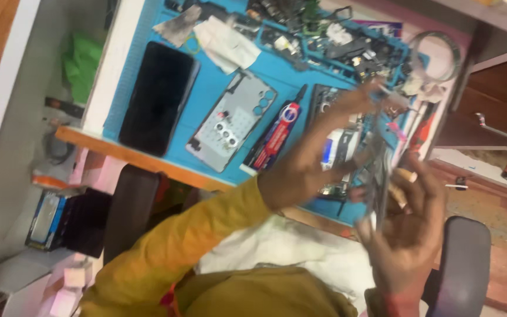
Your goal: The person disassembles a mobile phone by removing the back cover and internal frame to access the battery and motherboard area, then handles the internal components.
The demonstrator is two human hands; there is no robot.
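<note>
- Both hands meet above the near edge of the table. The left hand (306, 170), on a mustard-yellow sleeve, reaches across with its fingers stretched toward a thin grey metal piece (378, 176). Motion blur hides whether those fingers pinch it.
- The right hand (409, 229) is spread, palm up and fingers splayed, and the grey piece stands against its fingertips (too blurred to tell what kind of part it is).
- By my reading, the step in hand is turning or passing that piece between the hands in the air. Any further handling calls for a firm pinch first, since the right hand has not closed on it.
- A white cloth (289, 246) lies over the lap below, with a dark chair armrest (462, 264) to the right.
- A blue rubber work mat (289, 73) covers the table past its wooden edge.
- On the mat lie a red-and-black glue tube (277, 135), then a grey perforated metal phone plate (233, 120), then a black smartphone (158, 97) with its screen up.
- Farther back are a crumpled white paper (227, 41) and a clear tape ring (438, 56) among small parts.
</note>
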